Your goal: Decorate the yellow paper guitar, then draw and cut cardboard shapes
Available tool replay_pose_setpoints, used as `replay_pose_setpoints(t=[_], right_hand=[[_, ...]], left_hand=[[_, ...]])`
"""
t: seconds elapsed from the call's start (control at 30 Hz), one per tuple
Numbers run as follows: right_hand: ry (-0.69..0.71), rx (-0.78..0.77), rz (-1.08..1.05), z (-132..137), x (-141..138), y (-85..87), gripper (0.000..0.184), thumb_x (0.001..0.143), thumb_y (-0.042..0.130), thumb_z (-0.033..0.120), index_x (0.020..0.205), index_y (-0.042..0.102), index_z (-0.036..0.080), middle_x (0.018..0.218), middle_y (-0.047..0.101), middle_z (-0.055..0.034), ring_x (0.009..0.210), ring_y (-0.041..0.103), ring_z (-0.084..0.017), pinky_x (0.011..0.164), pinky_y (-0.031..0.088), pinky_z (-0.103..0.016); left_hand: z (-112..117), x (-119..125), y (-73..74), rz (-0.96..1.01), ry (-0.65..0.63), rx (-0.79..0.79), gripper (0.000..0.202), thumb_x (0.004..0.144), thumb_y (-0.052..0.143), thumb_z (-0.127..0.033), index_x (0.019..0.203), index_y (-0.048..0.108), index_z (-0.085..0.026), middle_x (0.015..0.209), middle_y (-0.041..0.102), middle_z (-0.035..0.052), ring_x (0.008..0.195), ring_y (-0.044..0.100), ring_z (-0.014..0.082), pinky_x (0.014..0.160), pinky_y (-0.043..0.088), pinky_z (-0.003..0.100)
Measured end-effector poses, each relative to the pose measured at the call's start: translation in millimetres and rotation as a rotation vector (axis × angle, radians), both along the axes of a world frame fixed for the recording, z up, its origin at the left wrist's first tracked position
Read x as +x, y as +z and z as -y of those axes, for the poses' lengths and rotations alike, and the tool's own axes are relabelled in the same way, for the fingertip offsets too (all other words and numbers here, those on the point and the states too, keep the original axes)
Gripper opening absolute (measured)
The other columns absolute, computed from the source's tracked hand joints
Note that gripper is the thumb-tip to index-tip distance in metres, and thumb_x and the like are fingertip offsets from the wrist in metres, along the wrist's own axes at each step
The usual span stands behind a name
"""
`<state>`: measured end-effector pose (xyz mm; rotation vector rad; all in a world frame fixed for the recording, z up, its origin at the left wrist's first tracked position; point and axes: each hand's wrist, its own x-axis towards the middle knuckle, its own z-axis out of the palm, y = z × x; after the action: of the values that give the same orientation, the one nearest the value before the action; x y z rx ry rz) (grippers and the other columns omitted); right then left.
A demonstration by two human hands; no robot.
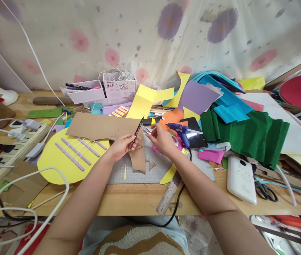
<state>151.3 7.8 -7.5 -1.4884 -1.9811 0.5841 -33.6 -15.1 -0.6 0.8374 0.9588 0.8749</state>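
My left hand (125, 146) holds a slim black pen (138, 128) with small coloured marks, its narrow end pointing up. Close by on the right, my right hand (162, 138) has its fingers drawn together around a small silvery, pointed thing (147, 131) that I cannot make out clearly. Beneath my left hand lies a long brown cardboard piece (97, 125), with a cut strip reaching down onto the grey cutting mat (121, 175). A yellow disc (49, 159) with purple strips (69, 156) and white threads is partly under the cardboard.
A blue glue gun (180, 132) lies by a black phone-like slab (196, 132). A ruler (168, 196) overhangs the front edge. At right are a white power bank (242, 179), scissors (266, 189) and green crepe paper (251, 134). Power strips (28, 141) and cables fill the left.
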Motion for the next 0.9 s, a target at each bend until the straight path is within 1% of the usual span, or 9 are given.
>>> replay_pose_setpoints(t=[0.1, 0.17, 0.23, 0.3, 0.37, 0.5, 0.67, 0.77, 0.9], right_hand=[[0.172, 0.093, 0.049, 5, -6, -0.5, 0.034, 0.081, 0.050, 0.022, 0.115, 0.050, 0.024, 0.082, 0.066, -0.0037, 0.071, 0.058, -0.019, 0.062, 0.038, -0.028], [0.226, 0.102, 0.066, 6, -11, -6.2, 0.031, 0.080, 0.048, 0.018, 0.109, 0.053, 0.025, 0.086, 0.066, -0.0045, 0.076, 0.059, -0.019, 0.064, 0.039, -0.029], [0.172, 0.085, 0.015, 4, -13, -13.2, 0.020, 0.079, 0.048, 0.018, 0.096, 0.055, 0.024, 0.085, 0.065, -0.0041, 0.075, 0.058, -0.018, 0.066, 0.040, -0.029], [0.078, 0.055, -0.142, 0, -12, -18.7, 0.009, 0.080, 0.048, 0.023, 0.088, 0.052, 0.023, 0.078, 0.062, -0.0021, 0.070, 0.057, -0.016, 0.066, 0.041, -0.029], [0.016, 0.009, -0.380, -4, -10, -21.8, 0.010, 0.085, 0.044, 0.033, 0.087, 0.046, 0.023, 0.071, 0.058, 0.0003, 0.064, 0.055, -0.014, 0.062, 0.042, -0.027], [0.027, -0.106, -0.703, -8, -9, -23.8, 0.023, 0.088, 0.038, 0.047, 0.087, 0.039, 0.024, 0.069, 0.055, 0.0023, 0.054, 0.051, -0.010, 0.051, 0.040, -0.023], [0.194, -0.137, -0.603, -4, -14, -28.1, 0.028, 0.073, 0.061, 0.034, 0.088, 0.039, 0.024, 0.075, 0.055, 0.0026, 0.061, 0.053, -0.011, 0.058, 0.044, -0.025], [0.264, -0.206, -0.495, -1, -15, -30.6, 0.027, 0.070, 0.060, 0.025, 0.086, 0.039, 0.024, 0.076, 0.057, 0.0024, 0.062, 0.056, -0.013, 0.059, 0.045, -0.027], [0.332, -0.353, -0.581, 0, -17, -32.1, 0.024, 0.074, 0.058, 0.029, 0.083, 0.035, 0.024, 0.066, 0.053, 0.0055, 0.054, 0.058, -0.012, 0.053, 0.046, -0.027]], left_hand=[[3, 4, -1.2, -0.109, -0.043, 0.051, 0.022, 0.073, 0.063, -0.035, 0.076, 0.059, -0.013, 0.068, 0.053, 0.0007, 0.055, 0.046, 0.0064, 0.052, 0.040, 0.021], [5, 6, -2.2, -0.195, -0.092, 0.112, 0.026, 0.074, 0.061, -0.040, 0.072, 0.056, -0.014, 0.068, 0.056, 0.0010, 0.057, 0.050, 0.0081, 0.058, 0.044, 0.024], [7, 4, -1.5, -0.327, -0.078, 0.216, 0.028, 0.077, 0.055, -0.043, 0.077, 0.058, -0.016, 0.072, 0.060, 0.0021, 0.060, 0.055, 0.0109, 0.064, 0.046, 0.027], [8, 0, 1.3, -0.559, 0.023, 0.381, 0.026, 0.080, 0.051, -0.041, 0.085, 0.061, -0.018, 0.079, 0.063, 0.0031, 0.067, 0.058, 0.0139, 0.069, 0.046, 0.030], [10, -6, 3.9, -0.841, 0.122, 0.572, 0.019, 0.081, 0.051, -0.034, 0.088, 0.062, -0.020, 0.088, 0.064, 0.0035, 0.078, 0.058, 0.0166, 0.074, 0.045, 0.031], [12, -10, -2.4, -1.192, 0.093, 0.833, 0.021, 0.077, 0.058, -0.025, 0.097, 0.059, -0.020, 0.098, 0.064, 0.0056, 0.097, 0.054, 0.0222, 0.089, 0.040, 0.036], [11, -5, -19.8, -1.251, 0.050, 0.829, 0.041, 0.074, 0.063, -0.026, 0.113, 0.051, -0.021, 0.108, 0.063, 0.0063, 0.106, 0.051, 0.0247, 0.093, 0.037, 0.039], [11, -4, -22.2, -1.255, 0.038, 0.791, 0.043, 0.074, 0.063, -0.023, 0.115, 0.050, -0.021, 0.111, 0.064, 0.0058, 0.106, 0.050, 0.0251, 0.093, 0.037, 0.040], [12, -7, -21.4, -1.263, 0.029, 0.789, 0.047, 0.073, 0.064, -0.022, 0.118, 0.049, -0.022, 0.112, 0.064, 0.0056, 0.107, 0.049, 0.0259, 0.092, 0.036, 0.041]])
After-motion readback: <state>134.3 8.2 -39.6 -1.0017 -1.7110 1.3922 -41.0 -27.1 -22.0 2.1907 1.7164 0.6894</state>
